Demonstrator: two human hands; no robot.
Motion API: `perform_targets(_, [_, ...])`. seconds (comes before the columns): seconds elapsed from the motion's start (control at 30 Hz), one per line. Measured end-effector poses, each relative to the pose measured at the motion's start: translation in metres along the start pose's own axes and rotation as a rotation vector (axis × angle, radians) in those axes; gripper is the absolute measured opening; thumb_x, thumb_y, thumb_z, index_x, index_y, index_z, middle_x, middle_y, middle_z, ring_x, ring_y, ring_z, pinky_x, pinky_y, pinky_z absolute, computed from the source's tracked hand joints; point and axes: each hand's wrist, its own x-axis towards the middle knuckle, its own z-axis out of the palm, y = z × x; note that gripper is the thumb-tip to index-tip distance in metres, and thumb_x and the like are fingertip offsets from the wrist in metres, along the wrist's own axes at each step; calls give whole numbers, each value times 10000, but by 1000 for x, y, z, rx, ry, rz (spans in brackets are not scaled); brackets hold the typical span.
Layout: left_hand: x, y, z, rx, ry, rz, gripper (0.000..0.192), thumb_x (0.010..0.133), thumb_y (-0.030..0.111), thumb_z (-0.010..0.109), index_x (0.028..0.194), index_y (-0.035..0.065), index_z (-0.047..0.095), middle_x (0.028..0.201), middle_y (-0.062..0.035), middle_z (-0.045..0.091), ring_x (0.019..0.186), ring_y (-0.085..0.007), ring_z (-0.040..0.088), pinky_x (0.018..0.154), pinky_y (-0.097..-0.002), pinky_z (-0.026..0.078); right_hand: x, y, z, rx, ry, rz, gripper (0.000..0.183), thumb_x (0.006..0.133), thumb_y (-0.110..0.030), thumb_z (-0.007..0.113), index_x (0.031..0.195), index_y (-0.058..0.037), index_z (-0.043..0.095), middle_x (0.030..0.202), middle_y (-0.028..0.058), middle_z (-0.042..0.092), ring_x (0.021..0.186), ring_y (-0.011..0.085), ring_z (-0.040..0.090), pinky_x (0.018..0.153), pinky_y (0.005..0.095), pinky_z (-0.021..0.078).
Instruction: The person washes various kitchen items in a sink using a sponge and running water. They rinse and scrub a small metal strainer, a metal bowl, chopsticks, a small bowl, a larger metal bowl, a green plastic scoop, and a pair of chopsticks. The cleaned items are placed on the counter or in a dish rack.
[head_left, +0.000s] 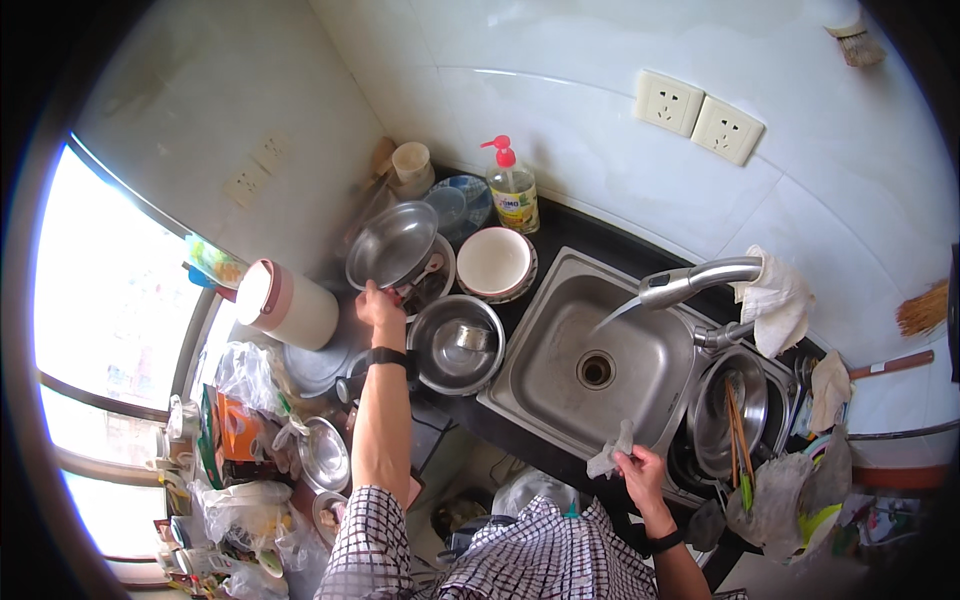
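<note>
My left hand (380, 304) grips the rim of a stainless steel basin (393, 241), which is tilted over another metal bowl (445, 280) with utensils in it. In my right hand (642, 478) is a crumpled grey cloth (613, 451), above the sink's near edge. Water runs from the faucet (675, 283) into the stainless steel sink (555, 330). Left of the sink stands a steel bowl (435, 360) with a small metal object inside. Beyond that, a white bowl (493, 259) with a reddish rim rests on other dishes.
A pump bottle of dish soap (514, 196) stands by the wall. At the left is a white and pink canister (304, 315) near plastic bags (247, 367). Chopsticks (735, 427) lean in a steel colander (709, 405) right of the sink. A cloth (776, 300) hangs over the faucet.
</note>
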Motion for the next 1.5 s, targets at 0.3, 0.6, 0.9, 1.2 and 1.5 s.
perform_targets(0.3, [-19, -19, -39, 49, -168, -171, 435, 887, 152, 718, 1182, -84, 504, 1042, -134, 594, 863, -216, 619, 736, -338, 559, 6, -4, 8, 0, -26, 19, 136, 840, -80, 712, 886, 46, 695, 757, 45, 623, 613, 99, 614, 559, 243, 482])
perform_targets(0.6, [-122, -28, -86, 828, -598, 306, 566, 751, 146, 809, 1236, -26, 571, 1182, -136, 625, 1136, -244, 576, 914, -342, 485, 8, -11, 11, 1, -66, -2, 127, 842, -66, 712, 863, 54, 675, 767, 38, 618, 620, 94, 619, 557, 236, 483])
perform_targets(0.9, [-132, -44, -65, 1363, -745, 472, 821, 621, 363, 859, 1251, -64, 550, 1166, -244, 639, 1095, -341, 623, 959, -388, 479, 2, -5, 2, 31, -34, -7, 123, 837, -38, 707, 915, 56, 694, 749, 37, 621, 621, 84, 612, 552, 230, 481])
perform_targets(1.2, [-177, -11, -67, 979, -926, 553, 738, 663, 107, 825, 1302, -16, 475, 1098, -106, 627, 1024, -185, 619, 897, -296, 494, -4, -5, -16, 97, 2, 20, 114, 845, -29, 702, 915, 61, 691, 775, 35, 622, 637, 83, 608, 564, 224, 489])
perform_targets(1.5, [-219, -28, -51, 661, -1156, 282, 717, 687, -26, 792, 1306, -2, 430, 1132, -105, 605, 1030, -180, 614, 915, -313, 512, -9, -5, -21, 111, 17, -18, 107, 852, -34, 698, 870, 66, 665, 758, 34, 587, 624, 79, 583, 548, 223, 462])
